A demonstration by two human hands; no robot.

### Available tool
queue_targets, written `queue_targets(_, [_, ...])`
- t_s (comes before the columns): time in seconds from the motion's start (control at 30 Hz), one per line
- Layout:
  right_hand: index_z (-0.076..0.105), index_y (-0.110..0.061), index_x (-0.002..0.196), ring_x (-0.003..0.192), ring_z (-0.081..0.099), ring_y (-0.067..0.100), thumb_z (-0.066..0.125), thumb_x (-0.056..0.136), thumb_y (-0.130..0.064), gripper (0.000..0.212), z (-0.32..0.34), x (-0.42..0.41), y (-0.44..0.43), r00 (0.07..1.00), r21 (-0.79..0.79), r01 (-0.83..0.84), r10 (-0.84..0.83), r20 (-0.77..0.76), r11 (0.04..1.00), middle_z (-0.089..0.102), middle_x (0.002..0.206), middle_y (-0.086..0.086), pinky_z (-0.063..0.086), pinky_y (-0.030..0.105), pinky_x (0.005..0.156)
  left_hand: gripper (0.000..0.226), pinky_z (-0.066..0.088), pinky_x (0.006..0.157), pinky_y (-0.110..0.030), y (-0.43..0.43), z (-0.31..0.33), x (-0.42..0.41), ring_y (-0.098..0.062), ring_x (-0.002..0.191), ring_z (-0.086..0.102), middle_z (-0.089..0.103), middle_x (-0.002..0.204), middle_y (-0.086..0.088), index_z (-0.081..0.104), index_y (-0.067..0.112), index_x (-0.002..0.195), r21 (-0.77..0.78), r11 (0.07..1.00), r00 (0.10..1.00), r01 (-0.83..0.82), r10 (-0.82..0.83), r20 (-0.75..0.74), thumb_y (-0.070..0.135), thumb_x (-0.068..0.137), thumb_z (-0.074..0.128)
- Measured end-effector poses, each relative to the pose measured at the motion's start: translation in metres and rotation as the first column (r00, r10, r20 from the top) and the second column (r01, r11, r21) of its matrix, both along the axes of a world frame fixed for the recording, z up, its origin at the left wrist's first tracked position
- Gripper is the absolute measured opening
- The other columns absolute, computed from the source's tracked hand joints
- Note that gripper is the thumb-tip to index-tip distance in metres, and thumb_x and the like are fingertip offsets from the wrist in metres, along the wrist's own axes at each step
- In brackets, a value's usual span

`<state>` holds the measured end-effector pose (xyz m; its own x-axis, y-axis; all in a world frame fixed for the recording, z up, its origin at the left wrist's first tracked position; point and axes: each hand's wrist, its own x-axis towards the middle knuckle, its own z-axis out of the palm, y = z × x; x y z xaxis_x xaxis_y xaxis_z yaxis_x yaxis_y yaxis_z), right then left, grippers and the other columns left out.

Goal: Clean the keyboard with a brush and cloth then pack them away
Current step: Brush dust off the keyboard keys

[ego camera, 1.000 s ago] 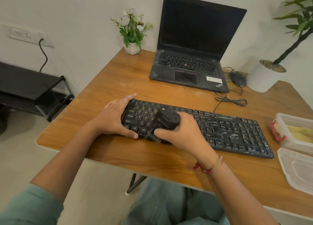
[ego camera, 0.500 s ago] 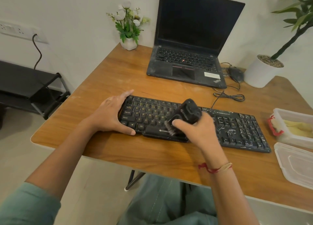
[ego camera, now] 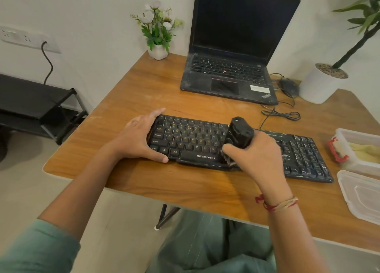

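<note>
One black plastic desktop keyboard (ego camera: pixel 195 141): rigid, light, judged liable to slide. The left hand (ego camera: pixel 137 141) clamps its left end between thumb and forefinger. One chunky black hard-bodied brush (ego camera: pixel 239 134): right hand (ego camera: pixel 259 155) wrapped round its body, bristles at the keyboard's front edge. One soft yellow cloth (ego camera: pixel 364 151) lies in the clear plastic tub (ego camera: pixel 345 131) right of the keyboard.

Soft, even indoor light, faint shadows, no glare; wide-angle bending at edges, slight blur throughout.
</note>
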<state>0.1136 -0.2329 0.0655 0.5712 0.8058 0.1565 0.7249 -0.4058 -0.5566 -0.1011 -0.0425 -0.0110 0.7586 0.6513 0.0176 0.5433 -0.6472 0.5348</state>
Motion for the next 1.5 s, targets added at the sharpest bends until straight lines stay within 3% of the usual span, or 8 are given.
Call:
queue_targets(0.17, [0.059, -0.02, 0.07, 0.063, 0.058, 0.009, 0.075, 0.07, -0.03, 0.019, -0.012, -0.014, 0.012, 0.934, -0.063, -0.142, 0.113, -0.338, 0.988, 0.061, 0.067, -0.008, 0.043, 0.015, 0.049, 0.135, 0.017, 0.116, -0.042, -0.001, 0.002, -0.001, -0.018, 0.137, 0.026, 0.024, 0.153, 0.007, 0.005, 0.038, 0.149, -0.02, 1.0, 1.0, -0.008, 0.008, -0.006, 0.086, 0.038, 0.064])
queue_targets(0.33, [0.055, -0.014, 0.064, 0.06, 0.057, 0.016, 0.073, 0.068, -0.034, 0.026, -0.001, 0.021, -0.001, 0.996, -0.062, 0.052, -0.056, -0.065, 0.997, 0.059, 0.061, -0.001, 0.038, 0.023, 0.048, 0.135, 0.016, 0.116, -0.041, -0.002, 0.002, -0.001, -0.018, 0.138, 0.025, 0.023, 0.154, 0.008, 0.005, 0.039, 0.149, -0.033, 0.999, 1.0, -0.014, 0.014, -0.005, 0.084, 0.038, 0.066])
queue_targets(0.53, [0.068, -0.012, 0.081, 0.075, 0.068, 0.021, 0.078, 0.061, -0.036, 0.032, -0.014, -0.015, 0.005, 0.895, -0.085, -0.282, 0.23, -0.382, 0.956, 0.071, 0.078, 0.003, 0.058, 0.042, 0.07, 0.135, 0.018, 0.115, -0.041, -0.003, 0.003, -0.001, -0.016, 0.136, 0.027, 0.026, 0.153, 0.009, 0.007, 0.039, 0.149, -0.022, 1.0, 1.0, -0.019, 0.019, 0.005, 0.083, 0.037, 0.067])
queue_targets(0.8, [0.06, -0.01, 0.067, 0.065, 0.062, 0.018, 0.076, 0.065, -0.03, 0.025, 0.001, 0.013, 0.003, 0.974, -0.103, -0.154, 0.134, -0.183, 0.983, 0.065, 0.064, 0.002, 0.045, 0.027, 0.054, 0.135, 0.018, 0.113, -0.038, -0.004, 0.005, -0.001, -0.015, 0.135, 0.027, 0.026, 0.153, 0.009, 0.007, 0.037, 0.15, -0.026, 1.0, 1.0, -0.014, 0.015, 0.012, 0.08, 0.037, 0.067])
queue_targets(0.97, [0.068, -0.009, 0.086, 0.069, 0.065, 0.023, 0.078, 0.069, -0.023, 0.024, -0.011, -0.007, 0.011, 0.868, -0.029, -0.396, 0.364, -0.337, 0.918, 0.07, 0.076, 0.008, 0.054, 0.04, 0.065, 0.136, 0.019, 0.113, -0.039, -0.004, 0.005, 0.0, -0.015, 0.134, 0.027, 0.027, 0.151, 0.008, 0.008, 0.038, 0.15, -0.033, 0.999, 1.0, -0.012, 0.012, 0.014, 0.083, 0.036, 0.066])
queue_targets(1.2, [0.059, -0.012, 0.065, 0.066, 0.063, 0.019, 0.076, 0.064, -0.034, 0.028, 0.002, 0.02, 0.004, 0.982, -0.089, -0.168, 0.159, -0.105, 0.982, 0.064, 0.063, 0.001, 0.043, 0.025, 0.051, 0.135, 0.017, 0.112, -0.036, -0.003, 0.003, 0.0, -0.015, 0.135, 0.027, 0.027, 0.151, 0.008, 0.008, 0.037, 0.15, -0.033, 0.999, 1.0, -0.013, 0.014, 0.011, 0.081, 0.037, 0.068])
queue_targets(1.37, [0.061, -0.015, 0.071, 0.063, 0.058, 0.014, 0.075, 0.071, -0.027, 0.018, -0.016, -0.033, 0.023, 0.895, -0.024, -0.328, 0.303, -0.328, 0.944, 0.065, 0.068, -0.001, 0.044, 0.021, 0.054, 0.137, 0.017, 0.113, -0.04, -0.001, 0.001, -0.001, -0.015, 0.135, 0.026, 0.025, 0.151, 0.009, 0.007, 0.04, 0.149, -0.042, 0.999, 1.0, -0.006, 0.007, 0.015, 0.092, 0.035, 0.06])
queue_targets(1.5, [0.063, -0.017, 0.069, 0.066, 0.061, 0.013, 0.075, 0.065, -0.035, 0.022, -0.012, -0.002, 0.016, 0.951, -0.032, -0.145, 0.13, -0.281, 0.989, 0.065, 0.068, -0.004, 0.045, 0.023, 0.053, 0.136, 0.017, 0.114, -0.04, -0.001, 0.001, -0.001, -0.015, 0.135, 0.027, 0.026, 0.151, 0.011, 0.006, 0.041, 0.149, -0.043, 0.999, 1.0, -0.011, 0.012, 0.015, 0.09, 0.035, 0.063])
